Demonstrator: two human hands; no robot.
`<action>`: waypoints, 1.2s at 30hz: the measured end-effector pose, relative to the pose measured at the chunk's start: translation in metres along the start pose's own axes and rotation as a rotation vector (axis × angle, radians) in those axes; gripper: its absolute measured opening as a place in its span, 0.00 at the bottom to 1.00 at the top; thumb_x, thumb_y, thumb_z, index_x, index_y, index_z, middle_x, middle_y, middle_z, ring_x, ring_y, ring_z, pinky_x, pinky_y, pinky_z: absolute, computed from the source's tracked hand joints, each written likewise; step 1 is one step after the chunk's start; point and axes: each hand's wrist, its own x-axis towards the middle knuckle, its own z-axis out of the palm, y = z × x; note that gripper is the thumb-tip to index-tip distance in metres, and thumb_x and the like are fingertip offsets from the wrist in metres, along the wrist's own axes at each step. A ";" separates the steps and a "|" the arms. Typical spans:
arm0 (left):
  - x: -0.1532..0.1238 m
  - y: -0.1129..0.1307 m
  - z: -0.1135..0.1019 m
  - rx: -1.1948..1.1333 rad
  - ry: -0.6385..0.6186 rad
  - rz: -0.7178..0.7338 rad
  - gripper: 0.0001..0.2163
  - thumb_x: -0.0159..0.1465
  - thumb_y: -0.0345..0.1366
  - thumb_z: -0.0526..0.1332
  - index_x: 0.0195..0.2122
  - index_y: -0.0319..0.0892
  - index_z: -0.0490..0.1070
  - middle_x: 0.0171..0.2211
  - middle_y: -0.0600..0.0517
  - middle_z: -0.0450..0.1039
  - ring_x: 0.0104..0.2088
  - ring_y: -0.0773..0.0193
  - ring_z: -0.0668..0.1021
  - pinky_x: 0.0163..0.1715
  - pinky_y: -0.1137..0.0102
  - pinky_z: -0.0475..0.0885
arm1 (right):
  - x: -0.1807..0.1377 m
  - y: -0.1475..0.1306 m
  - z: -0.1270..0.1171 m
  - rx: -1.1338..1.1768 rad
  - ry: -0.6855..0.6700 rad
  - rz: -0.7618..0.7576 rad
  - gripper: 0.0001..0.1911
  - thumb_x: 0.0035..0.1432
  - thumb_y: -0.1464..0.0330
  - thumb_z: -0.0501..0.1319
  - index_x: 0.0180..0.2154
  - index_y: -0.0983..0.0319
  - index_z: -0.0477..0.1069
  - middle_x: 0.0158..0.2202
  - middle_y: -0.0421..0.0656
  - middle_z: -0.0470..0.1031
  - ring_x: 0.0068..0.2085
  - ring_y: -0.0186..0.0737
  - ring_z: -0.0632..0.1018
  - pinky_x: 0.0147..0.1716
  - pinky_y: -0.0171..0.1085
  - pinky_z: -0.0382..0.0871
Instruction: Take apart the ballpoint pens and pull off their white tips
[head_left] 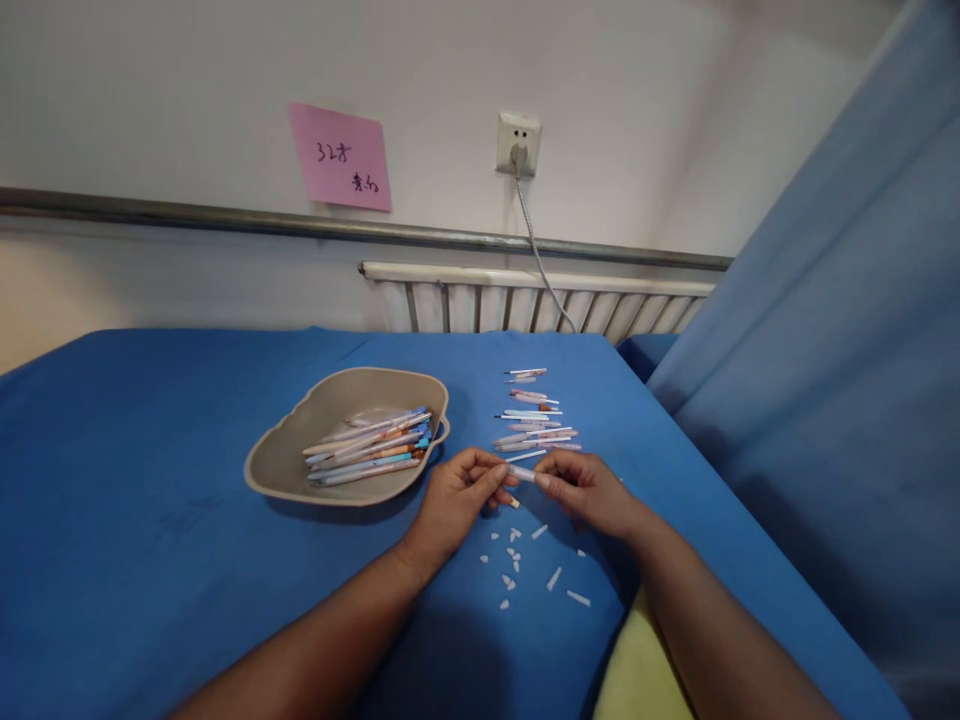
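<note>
Between my two hands is a short whitish tube (523, 473), perhaps part of a pen; its kind is too small to make out. My left hand (463, 492) pinches its left end, and my right hand (590, 488) pinches the right end. Just beyond the fingers lie rows of pen parts (534, 427), with barrels and thin white refills side by side. Nearer to me, small white tips (514, 553) and several tapered white pieces (554, 578) are scattered on the cloth. A small tan-ended piece (514, 502) shows below my left fingers.
A beige basin (274, 460) holding a bundle of pens (371, 448) stands left of my hands. Blue cloth (150, 560) covers the table. A blue curtain (840, 300) hangs at the right. Behind are a metal rail (225, 219) and a plugged-in cable (534, 240).
</note>
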 end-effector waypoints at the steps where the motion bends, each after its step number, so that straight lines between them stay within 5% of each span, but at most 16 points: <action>1: 0.000 0.000 0.000 0.000 0.016 0.002 0.13 0.54 0.44 0.64 0.30 0.37 0.71 0.23 0.52 0.75 0.21 0.68 0.74 0.22 0.74 0.68 | 0.000 0.001 0.000 -0.001 -0.013 0.005 0.15 0.57 0.57 0.58 0.34 0.63 0.68 0.24 0.36 0.64 0.19 0.27 0.66 0.12 0.25 0.56; 8: 0.003 0.000 -0.004 0.007 0.043 0.001 0.12 0.51 0.42 0.67 0.26 0.37 0.73 0.18 0.57 0.68 0.20 0.71 0.68 0.21 0.77 0.62 | 0.004 0.005 0.008 0.022 -0.056 -0.046 0.16 0.58 0.56 0.58 0.31 0.63 0.67 0.24 0.36 0.67 0.22 0.28 0.69 0.22 0.30 0.64; 36: -0.001 0.000 0.001 -0.047 -0.071 -0.024 0.10 0.53 0.38 0.66 0.32 0.37 0.74 0.23 0.54 0.73 0.23 0.69 0.72 0.26 0.75 0.67 | 0.004 0.000 0.011 0.131 -0.039 -0.006 0.17 0.55 0.55 0.60 0.29 0.63 0.66 0.19 0.33 0.63 0.18 0.27 0.63 0.18 0.29 0.56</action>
